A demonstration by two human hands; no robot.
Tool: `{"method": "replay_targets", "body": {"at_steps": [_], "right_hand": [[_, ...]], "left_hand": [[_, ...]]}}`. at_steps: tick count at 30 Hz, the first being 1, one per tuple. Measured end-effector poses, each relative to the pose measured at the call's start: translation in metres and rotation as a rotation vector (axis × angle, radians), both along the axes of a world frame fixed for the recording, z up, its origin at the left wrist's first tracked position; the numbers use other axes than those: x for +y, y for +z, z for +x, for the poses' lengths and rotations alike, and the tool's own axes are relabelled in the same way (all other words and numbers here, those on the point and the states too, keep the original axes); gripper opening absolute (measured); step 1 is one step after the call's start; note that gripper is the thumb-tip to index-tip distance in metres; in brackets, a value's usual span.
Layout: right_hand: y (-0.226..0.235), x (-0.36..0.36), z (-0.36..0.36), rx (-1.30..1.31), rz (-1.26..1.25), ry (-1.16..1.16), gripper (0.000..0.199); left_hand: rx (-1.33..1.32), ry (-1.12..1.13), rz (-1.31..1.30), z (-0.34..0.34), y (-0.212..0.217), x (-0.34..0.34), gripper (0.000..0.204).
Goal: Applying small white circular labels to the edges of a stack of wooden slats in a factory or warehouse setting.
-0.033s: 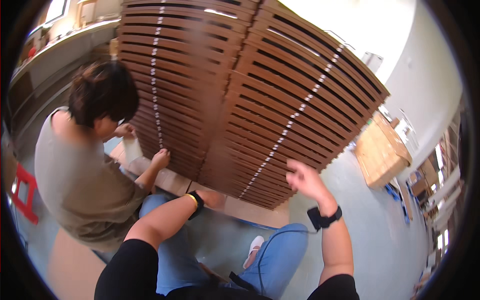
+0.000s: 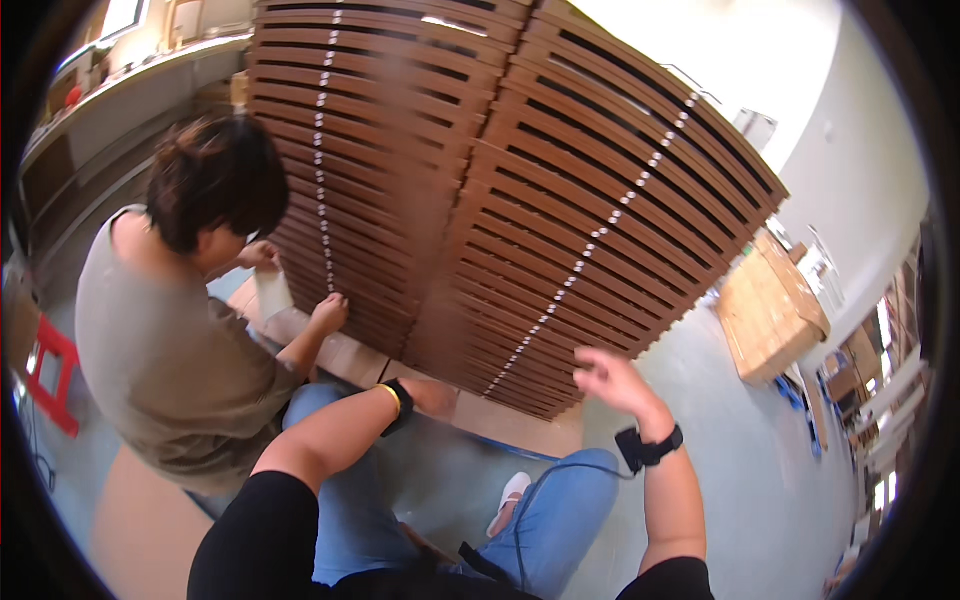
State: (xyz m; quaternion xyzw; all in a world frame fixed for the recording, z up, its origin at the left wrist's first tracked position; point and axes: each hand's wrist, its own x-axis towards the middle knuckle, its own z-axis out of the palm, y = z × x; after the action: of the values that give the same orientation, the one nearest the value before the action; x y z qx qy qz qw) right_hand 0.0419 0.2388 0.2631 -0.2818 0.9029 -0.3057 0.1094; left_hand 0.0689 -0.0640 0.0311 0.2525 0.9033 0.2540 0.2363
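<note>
Two tall stacks of brown slatted panels, a left stack and a right stack, stand side by side before me. A row of small white dots runs down the right stack, and a similar row runs down the left one. My right hand is raised beside the right stack's lower right edge, fingers loosely bent and apart, with nothing visible in it. Low in front of the stacks is my left hand, its fingers blurred, so what they hold cannot be told.
A co-worker sits close on my left, holding a pale sheet, one hand at the left stack. Cardboard lies under the stacks. A red stool is far left; a wooden box stands at right. A cable hangs from my right wristband.
The view has shifted slightly, so the stacks and co-worker appear a little further right. My right hand has dropped slightly beside the right stack. My left hand stays low.
</note>
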Motion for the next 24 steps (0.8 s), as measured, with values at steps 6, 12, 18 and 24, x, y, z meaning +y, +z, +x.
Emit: {"method": "replay_targets", "body": {"at_steps": [6,12,18,24], "right_hand": [[-0.103,0.059,0.025,-0.076,0.426,-0.044,0.044],[-0.134,0.072,0.043,0.05,0.27,-0.002,0.038],[-0.12,0.049,0.079,0.25,0.248,0.058,0.036],[-0.129,0.022,0.141,0.315,0.323,0.312,0.03]], "left_hand": [[0.024,0.102,0.174,0.01,0.003,-0.002,0.037],[0.085,-0.024,0.101,0.034,0.088,-0.001,0.034],[0.09,0.156,-0.007,0.054,0.098,-0.047,0.031],[0.046,0.201,-0.154,0.073,0.069,-0.088,0.031]]}}
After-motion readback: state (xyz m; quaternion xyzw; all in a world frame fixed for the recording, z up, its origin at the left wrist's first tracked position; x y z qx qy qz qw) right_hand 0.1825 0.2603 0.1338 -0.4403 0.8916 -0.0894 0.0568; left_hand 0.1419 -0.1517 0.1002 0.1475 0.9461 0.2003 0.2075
